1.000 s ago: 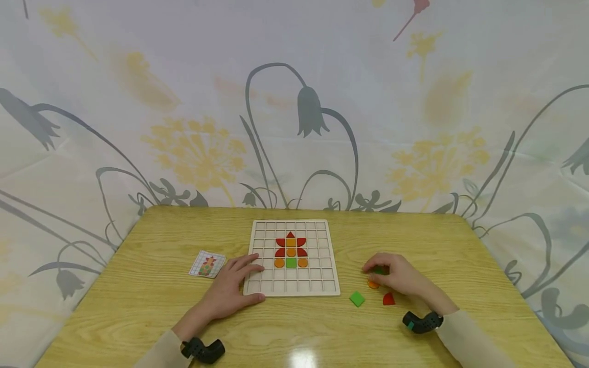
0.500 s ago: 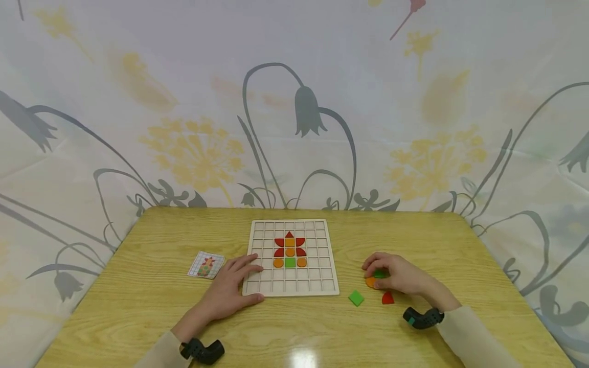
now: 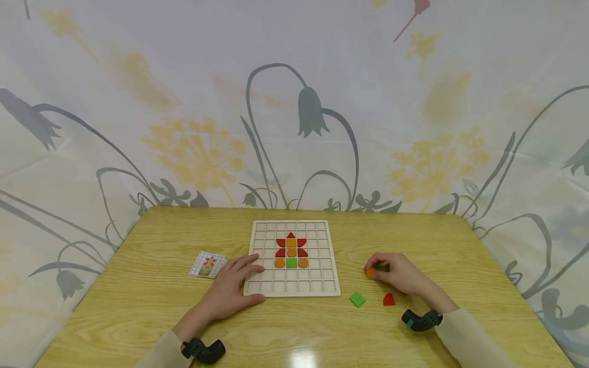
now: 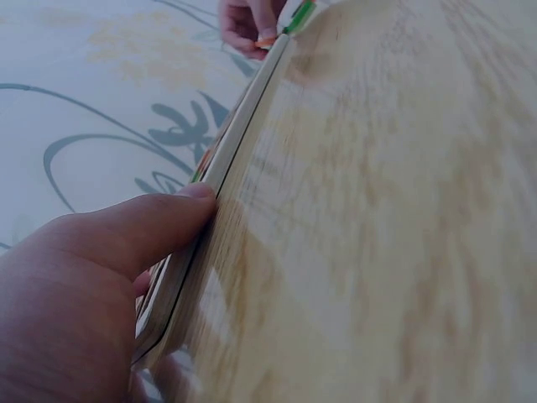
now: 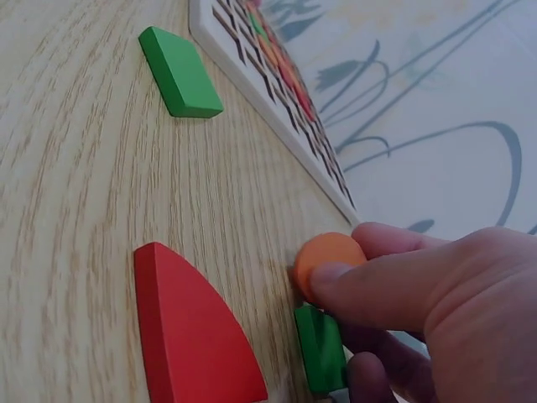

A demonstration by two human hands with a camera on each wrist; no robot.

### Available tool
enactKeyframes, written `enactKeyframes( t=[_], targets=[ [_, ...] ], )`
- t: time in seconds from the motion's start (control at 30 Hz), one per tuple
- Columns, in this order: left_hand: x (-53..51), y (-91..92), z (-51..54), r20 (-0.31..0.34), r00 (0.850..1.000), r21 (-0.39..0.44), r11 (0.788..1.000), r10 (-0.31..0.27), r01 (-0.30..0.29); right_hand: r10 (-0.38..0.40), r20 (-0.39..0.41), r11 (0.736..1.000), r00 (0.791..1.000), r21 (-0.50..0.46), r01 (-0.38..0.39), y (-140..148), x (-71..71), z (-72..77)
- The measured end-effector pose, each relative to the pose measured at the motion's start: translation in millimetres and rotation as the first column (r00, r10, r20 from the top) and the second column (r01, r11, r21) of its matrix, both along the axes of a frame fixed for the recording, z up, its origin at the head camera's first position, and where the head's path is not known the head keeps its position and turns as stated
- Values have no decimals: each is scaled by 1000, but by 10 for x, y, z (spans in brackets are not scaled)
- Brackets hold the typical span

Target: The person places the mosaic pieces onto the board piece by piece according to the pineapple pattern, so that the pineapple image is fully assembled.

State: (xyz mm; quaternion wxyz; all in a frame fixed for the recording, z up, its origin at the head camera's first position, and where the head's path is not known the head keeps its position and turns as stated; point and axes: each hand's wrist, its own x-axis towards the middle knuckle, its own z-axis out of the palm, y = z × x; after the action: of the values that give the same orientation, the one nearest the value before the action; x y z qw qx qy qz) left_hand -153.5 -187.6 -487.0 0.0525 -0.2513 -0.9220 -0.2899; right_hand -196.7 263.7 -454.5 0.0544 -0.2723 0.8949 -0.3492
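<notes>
In the head view my left hand (image 3: 232, 286) lies over the left edge of a white grid board (image 3: 317, 286), fingers spread and thumb at its front edge. The left wrist view shows that thumb (image 4: 168, 222) pressing the board's edge. My right hand (image 3: 398, 273) pinches an orange disc (image 5: 327, 256) between thumb and finger, tilted up off the table. Close under those fingers is a green piece (image 5: 319, 348), partly hidden. A red quarter-circle piece (image 5: 197, 336) and a green square (image 5: 180, 75) lie nearby on the table.
Red, orange and green pieces, among them an orange square (image 3: 291, 243), form a figure in the board's middle. A printed pattern card (image 3: 207, 264) lies left of the board, beside my left hand. The wooden table (image 3: 294, 327) meets a patterned cloth backdrop (image 3: 294, 153).
My right hand has taken the orange disc into its pinch and lifted it from the table, moving it slightly away from me. The left hand keeps its place on the board.
</notes>
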Motion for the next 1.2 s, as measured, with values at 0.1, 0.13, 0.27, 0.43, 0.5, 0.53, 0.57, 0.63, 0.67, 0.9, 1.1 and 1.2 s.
enactKeyframes(
  t=[0.1,0.13,0.27,0.43,0.5,0.53,0.57,0.63,0.67,0.9,1.1,1.2],
  targets=[
    [-7,10,2,-6,1000,3,1000,-6,6,-35,-1,999,999,-27,35,-3,-1,1],
    [-8,12,3,-7,1000,5,1000,-7,8,-49,2,998,999,-34,49,-7,-1,6],
    [-9,14,4,-9,1000,11,1000,-8,8,-80,-17,995,997,-53,79,-26,-1,21],
    [-7,10,0,-9,1000,8,1000,-6,6,-150,-76,986,986,-86,144,-83,-10,-17],
    [-3,9,0,-6,1000,7,1000,-4,4,-175,-98,980,980,-112,164,-126,-17,-37],
    [-3,9,-2,-5,1000,4,1000,-2,2,-178,-106,978,978,-129,164,-151,-19,-44],
    [0,9,-1,-2,1000,4,1000,-1,1,-180,-110,976,977,-144,164,-179,-20,-45],
    [1,9,-3,1,1000,1,1000,3,-3,-178,-115,973,977,-167,158,-236,-21,-50],
    [2,9,-4,3,1000,-3,1000,5,-5,-177,-112,973,978,-173,156,-266,-20,-49],
    [0,11,3,2,1000,-5,1000,4,-4,-153,-60,970,986,-201,138,-474,-29,-69],
    [1,11,9,-10,1000,-8,1000,10,-10,-87,-22,964,996,-254,78,-733,-6,-75],
    [2,12,8,-11,1000,-4,1000,9,-9,-51,-17,962,999,-268,45,-900,6,-85]
  ],
)
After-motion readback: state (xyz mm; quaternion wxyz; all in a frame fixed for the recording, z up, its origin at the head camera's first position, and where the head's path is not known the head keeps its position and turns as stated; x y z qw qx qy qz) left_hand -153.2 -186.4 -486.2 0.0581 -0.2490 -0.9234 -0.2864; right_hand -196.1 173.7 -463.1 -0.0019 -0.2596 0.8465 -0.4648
